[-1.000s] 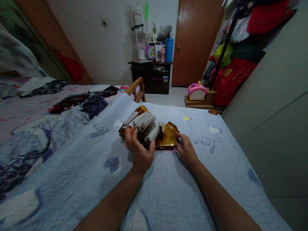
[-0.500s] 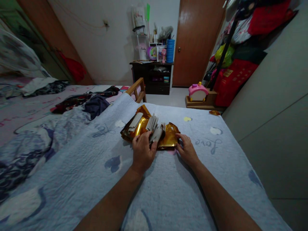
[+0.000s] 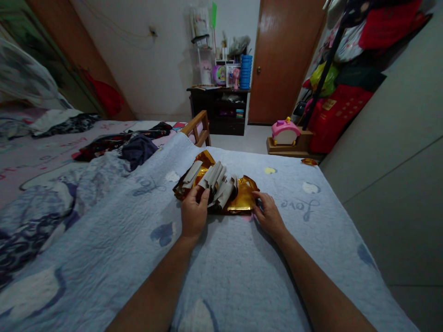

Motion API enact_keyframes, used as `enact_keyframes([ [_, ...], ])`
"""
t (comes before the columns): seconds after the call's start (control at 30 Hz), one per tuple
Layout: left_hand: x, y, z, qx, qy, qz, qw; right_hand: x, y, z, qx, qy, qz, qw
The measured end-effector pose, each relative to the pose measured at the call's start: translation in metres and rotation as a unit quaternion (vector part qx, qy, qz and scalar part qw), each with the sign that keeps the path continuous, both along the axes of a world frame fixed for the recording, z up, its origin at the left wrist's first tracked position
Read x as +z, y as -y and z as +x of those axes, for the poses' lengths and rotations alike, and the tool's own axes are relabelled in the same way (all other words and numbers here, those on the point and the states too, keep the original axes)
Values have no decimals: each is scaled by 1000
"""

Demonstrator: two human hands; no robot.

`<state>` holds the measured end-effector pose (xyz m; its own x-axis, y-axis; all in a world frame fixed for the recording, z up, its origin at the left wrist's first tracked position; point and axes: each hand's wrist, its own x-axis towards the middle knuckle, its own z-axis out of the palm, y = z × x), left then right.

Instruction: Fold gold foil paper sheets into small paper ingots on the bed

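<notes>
From my head view, two hands work apart on either side of a golden foil packet (image 3: 245,197) lying on the pale blue bed cover (image 3: 235,272), near its far edge. My left hand (image 3: 194,216) has its thumb and fingers bent against the near side of a row of pale folded strips (image 3: 217,177), which lean over the foil's left part; I cannot tell whether it pinches one. My right hand (image 3: 270,216) touches the packet's right edge, thumb nearer me than the fingers, and I cannot tell how firmly it grips. Well apart, at the cover's far right corner, I see a small golden piece (image 3: 309,162). A dark bundled cloth (image 3: 138,151) lies to the left, and beyond the cover stands a pink toy (image 3: 285,133).
</notes>
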<state>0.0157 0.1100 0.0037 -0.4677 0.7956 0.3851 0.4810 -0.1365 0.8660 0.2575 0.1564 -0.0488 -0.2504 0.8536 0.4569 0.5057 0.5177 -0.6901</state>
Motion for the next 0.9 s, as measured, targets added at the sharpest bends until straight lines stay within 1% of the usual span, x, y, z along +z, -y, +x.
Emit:
enact_keyframes([
  [0.07,2,0,-2,-5,-10,2,1000,0,0,0,1,0,1,1000],
  [0.13,3,0,-3,4,-24,5,1000,0,0,0,2,-1,2,1000],
  [0.33,-2,1,-4,68,-31,31,997,1,0,0,-2,2,3,1000],
  [0.5,-4,3,-3,90,-17,59,994,1,0,0,0,2,3,1000],
  [0.63,-3,3,-1,88,7,106,990,3,0,1,1,4,0,1000],
  [0.7,-2,3,0,76,31,113,990,3,0,1,2,6,-2,1000],
  [0.9,-4,0,-2,37,66,68,995,3,1,0,1,1,0,1000],
])
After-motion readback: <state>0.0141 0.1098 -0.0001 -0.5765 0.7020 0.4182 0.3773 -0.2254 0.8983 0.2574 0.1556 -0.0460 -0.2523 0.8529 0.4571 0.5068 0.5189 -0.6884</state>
